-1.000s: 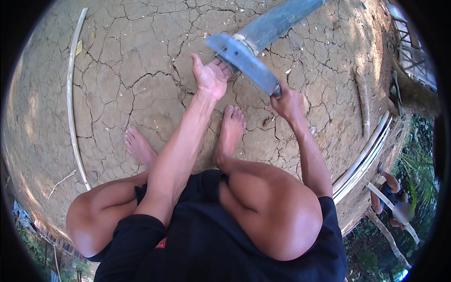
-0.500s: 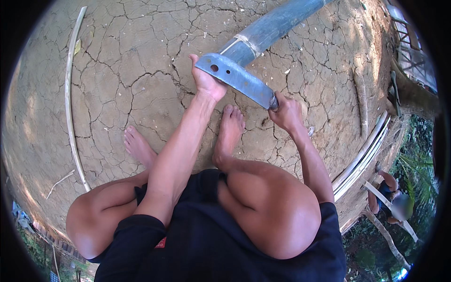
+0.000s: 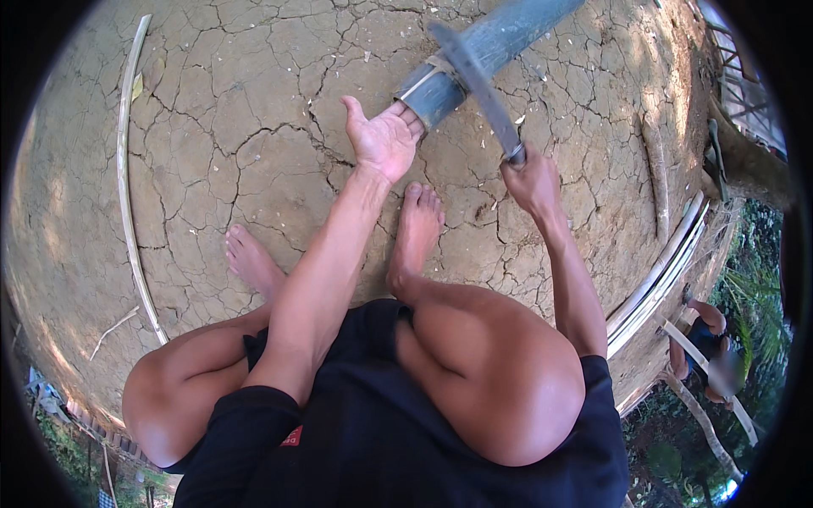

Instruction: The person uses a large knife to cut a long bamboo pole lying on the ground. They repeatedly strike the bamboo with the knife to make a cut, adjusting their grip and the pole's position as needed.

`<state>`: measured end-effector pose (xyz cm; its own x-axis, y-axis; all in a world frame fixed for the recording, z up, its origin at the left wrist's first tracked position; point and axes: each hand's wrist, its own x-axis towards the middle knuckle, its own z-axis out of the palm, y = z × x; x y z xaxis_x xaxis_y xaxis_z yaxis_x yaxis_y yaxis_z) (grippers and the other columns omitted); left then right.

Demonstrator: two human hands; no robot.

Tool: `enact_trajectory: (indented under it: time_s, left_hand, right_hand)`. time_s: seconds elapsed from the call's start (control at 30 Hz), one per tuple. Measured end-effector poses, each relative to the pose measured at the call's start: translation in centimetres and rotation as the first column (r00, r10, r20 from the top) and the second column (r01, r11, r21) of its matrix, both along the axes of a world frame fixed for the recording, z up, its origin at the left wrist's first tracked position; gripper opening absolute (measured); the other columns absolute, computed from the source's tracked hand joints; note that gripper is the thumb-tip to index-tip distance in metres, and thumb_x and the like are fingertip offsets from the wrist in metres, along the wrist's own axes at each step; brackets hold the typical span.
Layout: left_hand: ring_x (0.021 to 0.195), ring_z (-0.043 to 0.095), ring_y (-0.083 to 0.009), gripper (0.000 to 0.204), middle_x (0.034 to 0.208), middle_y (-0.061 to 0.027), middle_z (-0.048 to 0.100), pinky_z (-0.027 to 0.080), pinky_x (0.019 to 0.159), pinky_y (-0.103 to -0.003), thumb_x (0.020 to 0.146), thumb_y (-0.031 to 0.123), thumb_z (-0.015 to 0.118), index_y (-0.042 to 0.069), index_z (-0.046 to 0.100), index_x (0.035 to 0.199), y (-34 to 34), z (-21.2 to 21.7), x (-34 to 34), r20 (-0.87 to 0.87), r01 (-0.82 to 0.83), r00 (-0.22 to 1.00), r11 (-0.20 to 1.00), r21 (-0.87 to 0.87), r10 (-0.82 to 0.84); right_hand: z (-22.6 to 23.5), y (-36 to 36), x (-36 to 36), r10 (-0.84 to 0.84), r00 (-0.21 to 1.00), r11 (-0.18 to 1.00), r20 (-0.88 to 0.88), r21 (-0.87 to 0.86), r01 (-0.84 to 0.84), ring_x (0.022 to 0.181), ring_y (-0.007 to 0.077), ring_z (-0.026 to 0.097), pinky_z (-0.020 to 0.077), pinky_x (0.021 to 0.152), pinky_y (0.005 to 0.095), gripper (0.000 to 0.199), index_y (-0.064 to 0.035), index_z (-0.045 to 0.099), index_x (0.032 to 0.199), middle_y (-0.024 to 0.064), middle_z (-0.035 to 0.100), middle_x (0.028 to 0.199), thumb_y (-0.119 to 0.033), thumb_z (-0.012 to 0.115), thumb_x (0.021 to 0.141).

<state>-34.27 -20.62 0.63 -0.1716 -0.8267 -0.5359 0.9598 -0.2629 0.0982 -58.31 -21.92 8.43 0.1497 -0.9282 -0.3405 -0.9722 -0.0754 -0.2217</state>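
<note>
The left hand (image 3: 385, 140) lies open, fingers on the cut end of the bamboo pole (image 3: 483, 52) lying on cracked earth (image 3: 254, 127). The right hand (image 3: 529, 179) grips a knife (image 3: 476, 85) with its blade across the pole.

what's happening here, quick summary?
A person squats barefoot on cracked dry earth, working on a thick bamboo pole lying on the ground. The left hand is open at the pole's cut end, touching it. The right hand grips the handle of a long blade, which lies across the pole just behind that end. Thin bamboo strips lie off to the left.
</note>
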Motion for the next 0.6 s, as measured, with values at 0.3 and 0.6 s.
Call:
enact_trajectory:
  time_s: [0.3, 0.6]
  left_hand:
    - [0.143, 0.036, -0.0368, 0.129, 0.150, -0.0309, 0.040, 0.021, 0.122, -0.043, 0.081, 0.094, 0.017, -0.017, 0.029, 0.146, 0.4, 0.2, -0.7, 0.030, -0.017, 0.999, 0.999, 0.039, 0.016]
    - [0.145, 0.034, -0.0372, 0.127, 0.152, -0.0302, 0.038, 0.020, 0.122, -0.043, 0.082, 0.093, 0.018, -0.016, 0.026, 0.148, 0.2, 0.0, -0.8, 0.022, -0.023, 1.000, 0.999, 0.026, 0.022]
  right_hand:
    - [1.3, -0.3, -0.4, 0.060, 0.998, 0.997, -0.031, 0.048, -0.058, 0.072, 0.0433, 0.069, 0.0541, 0.070, 0.0518, 0.020, -0.0043, 0.064, 0.090, 0.0242, 0.067, 0.071, -0.022, 0.063, 0.082]
    - [2.7, 0.1, 0.1, 0.218, 0.972, 0.971, -0.091, 0.124, -0.206, 0.070, 0.0409, 0.069, 0.0544, 0.072, 0.0507, 0.021, -0.0024, 0.064, 0.093, 0.0243, 0.068, 0.072, -0.021, 0.065, 0.082]
